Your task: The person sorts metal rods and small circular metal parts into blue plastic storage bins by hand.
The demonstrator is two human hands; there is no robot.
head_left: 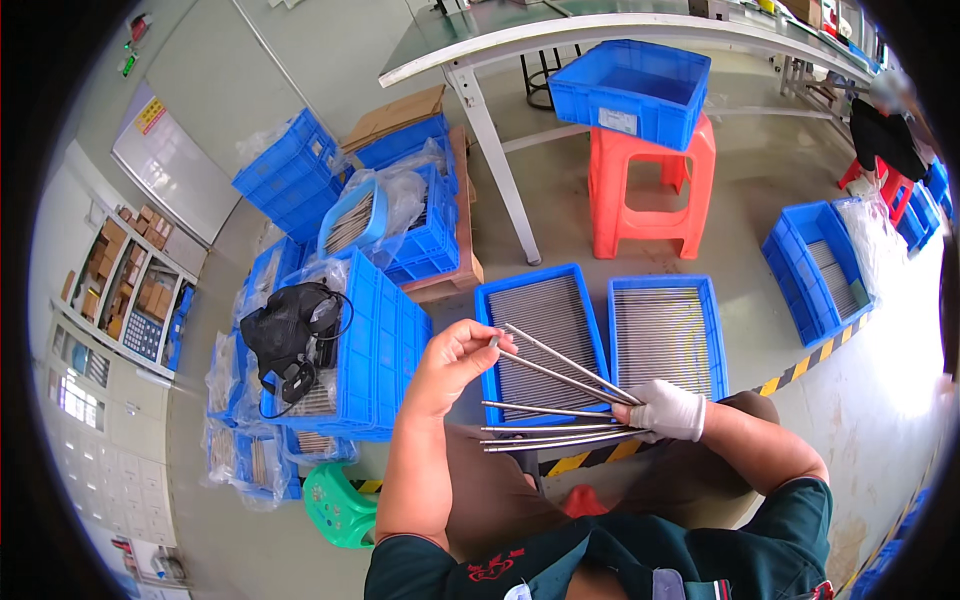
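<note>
My left hand (452,362) is bare, with thumb and fingertips pinched on the end of a thin metal rod (560,377). My right hand (672,411) wears a white glove and is closed around the other ends of several such rods (550,429), which fan out toward the left. One rod's tip rises just beside my left fingertips; whether they touch it I cannot tell. Beyond my hands are two shallow blue crates side by side, the left crate (596,330) and the right crate (718,335), both lined with rows of similar rods.
A blue bin (622,92) sits on a red stool (606,190) ahead. Stacked blue crates (385,345) stand at left, a black bag (290,335) on top. Near them is a green stool (335,510). Another rod crate (790,285) lies at right; a person (885,140) sits farther off.
</note>
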